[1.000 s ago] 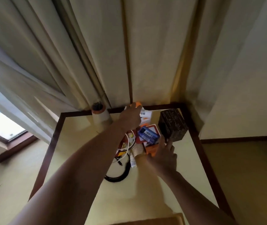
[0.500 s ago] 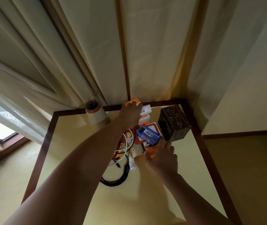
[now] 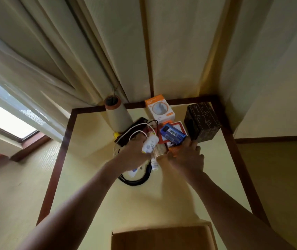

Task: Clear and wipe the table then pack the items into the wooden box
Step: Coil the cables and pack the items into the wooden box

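The left hand (image 3: 135, 154) grips a white bottle (image 3: 150, 145) lifted out of the clutter, probably to start emptying the table (image 3: 57, 168). The right hand (image 3: 187, 157), just at its 3 o'clock, reaches onto the packs under the blue box (image 3: 173, 135); I cannot tell whether it grasps anything. Paper cups (image 3: 159, 150) lie between the hands. The wooden box (image 3: 162, 237) waits at 6 o'clock, handy for packing. A second ago the left hand was on the orange-white box (image 3: 159, 110) at 12 o'clock; it has drawn back.

Cone (image 3: 117, 118) left of carton (image 3: 159, 109); cube (image 3: 202, 121) at right — wooden box (image 3: 162, 238) nearest.
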The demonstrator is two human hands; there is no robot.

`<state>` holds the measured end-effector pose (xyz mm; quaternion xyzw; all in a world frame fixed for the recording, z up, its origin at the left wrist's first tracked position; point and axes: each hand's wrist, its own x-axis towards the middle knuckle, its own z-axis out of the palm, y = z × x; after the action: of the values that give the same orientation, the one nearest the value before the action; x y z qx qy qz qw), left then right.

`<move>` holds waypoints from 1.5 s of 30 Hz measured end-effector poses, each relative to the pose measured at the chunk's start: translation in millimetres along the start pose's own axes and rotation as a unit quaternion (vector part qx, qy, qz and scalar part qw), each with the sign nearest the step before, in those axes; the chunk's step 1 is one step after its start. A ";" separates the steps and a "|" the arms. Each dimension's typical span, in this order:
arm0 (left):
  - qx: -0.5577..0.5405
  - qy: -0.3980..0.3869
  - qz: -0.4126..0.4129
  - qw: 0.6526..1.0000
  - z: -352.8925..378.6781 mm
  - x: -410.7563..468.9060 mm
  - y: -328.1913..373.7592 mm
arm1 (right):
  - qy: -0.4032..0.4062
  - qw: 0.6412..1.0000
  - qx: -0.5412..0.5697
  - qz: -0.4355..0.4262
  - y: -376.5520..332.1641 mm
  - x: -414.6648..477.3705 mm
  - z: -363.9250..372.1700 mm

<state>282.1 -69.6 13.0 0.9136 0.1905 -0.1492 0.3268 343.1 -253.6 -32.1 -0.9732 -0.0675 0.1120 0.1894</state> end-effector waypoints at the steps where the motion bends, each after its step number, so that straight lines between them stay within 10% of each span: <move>1: -0.001 -0.003 -0.003 1.000 10.5 -4.4 -12.2 | 0.001 1.000 -0.001 -0.002 0.4 -0.8 0.6; 11: 0.246 0.191 0.106 0.944 -33.0 26.5 46.0 | 0.012 1.000 -0.005 -0.024 4.8 -2.0 4.1; 21: 0.296 -0.044 0.032 0.953 -37.7 179.5 72.0 | 0.019 0.999 -0.013 -0.037 7.3 0.4 7.8; 27: 0.247 -0.022 0.043 0.968 -22.0 202.1 50.8 | 0.012 0.999 -0.013 -0.041 9.1 1.8 10.1; 36: -0.100 0.071 0.033 0.992 -41.7 169.7 75.2 | 0.033 0.998 0.044 -0.028 10.2 -0.4 -4.6; 45: -0.467 0.048 0.009 0.883 -101.1 36.6 104.6 | 0.100 0.992 -0.017 -0.073 2.3 -37.3 -50.0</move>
<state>376.0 -68.9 130.0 0.6629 0.2457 0.0037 0.7072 319.4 -279.9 19.4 -0.9750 -0.1212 -0.0010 0.1864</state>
